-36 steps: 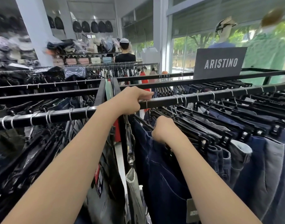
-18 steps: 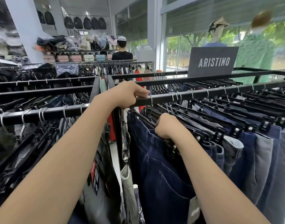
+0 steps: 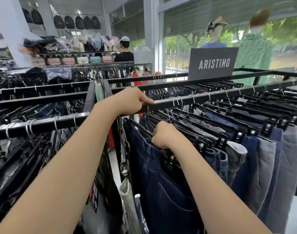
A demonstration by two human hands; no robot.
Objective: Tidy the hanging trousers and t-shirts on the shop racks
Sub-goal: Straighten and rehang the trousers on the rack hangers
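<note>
A black rack rail (image 3: 211,97) runs from centre to right with several pairs of jeans hanging on black clip hangers. My left hand (image 3: 129,102) grips the near end of that rail, index finger stretched along its top by a wire hook. Just below, my right hand (image 3: 164,134) is curled round the top of a black hanger that carries dark blue jeans (image 3: 161,183), the first pair in the row. Lighter blue and grey jeans (image 3: 271,166) hang packed to the right.
A second rack (image 3: 43,120) of dark trousers stands at my left, with a narrow gap between the racks. An ARISTINO sign (image 3: 213,63) sits on the far rail. A person in a black shirt (image 3: 124,53) stands at the back; two mannequins by the window.
The view has shifted slightly. My right hand has moved a little along the hanger tops; my left hand stays on the rail.
</note>
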